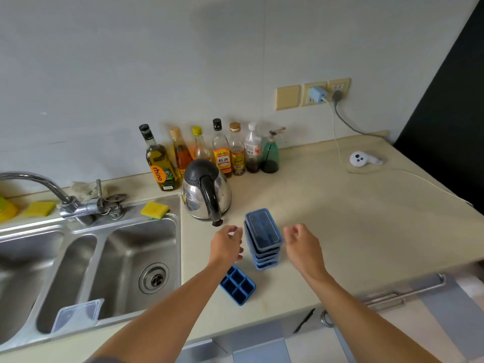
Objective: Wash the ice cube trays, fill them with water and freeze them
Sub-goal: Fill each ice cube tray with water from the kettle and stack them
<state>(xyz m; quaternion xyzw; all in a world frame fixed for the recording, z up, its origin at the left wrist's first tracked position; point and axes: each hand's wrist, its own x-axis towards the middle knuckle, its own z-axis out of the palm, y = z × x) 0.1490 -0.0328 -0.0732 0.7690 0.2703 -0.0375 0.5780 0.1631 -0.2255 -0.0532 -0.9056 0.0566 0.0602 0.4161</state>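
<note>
Set on beige tabletop (353,218), right of stainless steel double sink (125,247), below grey wall (157,61): stack of lidded blue plastic ice cube trays (263,239). Flanked by left hand (226,244) and right hand (303,244), fingers loosely spread, holding nothing. Nearer, single uncovered blue tray (238,286).

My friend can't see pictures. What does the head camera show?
A left hand and a right hand hover either side of a stack of blue ice cube trays on a kitchen counter. A lidless tray lies nearer, a kettle behind, a sink at left.
</note>
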